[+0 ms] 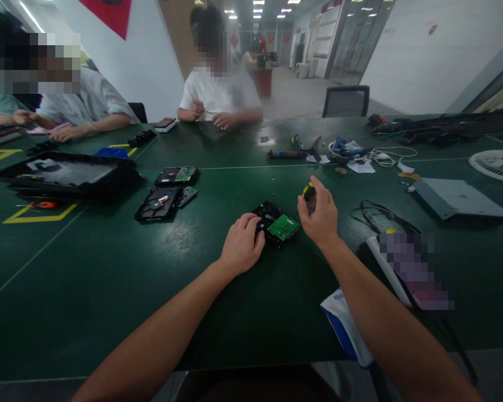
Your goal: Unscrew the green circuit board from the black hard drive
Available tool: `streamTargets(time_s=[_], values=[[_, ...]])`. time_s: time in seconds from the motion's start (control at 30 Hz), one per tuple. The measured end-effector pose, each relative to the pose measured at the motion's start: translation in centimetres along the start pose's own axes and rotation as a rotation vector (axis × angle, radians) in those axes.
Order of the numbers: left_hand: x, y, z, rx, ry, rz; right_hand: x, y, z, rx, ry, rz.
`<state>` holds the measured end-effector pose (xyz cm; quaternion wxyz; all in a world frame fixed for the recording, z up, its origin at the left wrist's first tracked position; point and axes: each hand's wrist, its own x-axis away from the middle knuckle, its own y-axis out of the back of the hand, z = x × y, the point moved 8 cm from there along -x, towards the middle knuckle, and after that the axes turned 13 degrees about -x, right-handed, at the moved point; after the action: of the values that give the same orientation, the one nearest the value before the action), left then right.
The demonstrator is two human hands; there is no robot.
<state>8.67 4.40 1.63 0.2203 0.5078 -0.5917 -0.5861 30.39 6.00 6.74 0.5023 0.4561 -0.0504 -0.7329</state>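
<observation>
A black hard drive point(272, 215) with a green circuit board point(283, 227) on its upper face lies flat on the dark green table. My left hand point(243, 244) grips its left edge, fingers on top and thumb at the near side. Just right of the drive, my right hand point(321, 215) is closed around a screwdriver with a yellow and black handle point(308, 191). Its shaft is hard to make out, so I cannot tell whether the tip touches the drive. Further left lie another hard drive point(176, 175) and an opened drive housing point(158, 204) beside a loose circuit board point(188, 196).
A black tray point(71, 173) stands at the left. On the right are a grey metal box point(461, 198), a phone on a white power bank-like block point(389, 268), black cables point(381, 215) and a blue-white packet point(346, 324). Two people point(220, 92) sit across the table.
</observation>
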Motion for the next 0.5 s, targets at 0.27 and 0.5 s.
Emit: streamTargets(time_s=[0.27, 0.5], values=[[0.6, -0.8, -2.1, 0.01, -0.011, 0.019, 0.0, -0.4, 0.4, 0.024, 0.052, -0.015], [-0.2, -1.5, -2.0, -0.002, 0.002, 0.012, 0.0, -1.0, -0.8, 0.004, -0.03, -0.029]])
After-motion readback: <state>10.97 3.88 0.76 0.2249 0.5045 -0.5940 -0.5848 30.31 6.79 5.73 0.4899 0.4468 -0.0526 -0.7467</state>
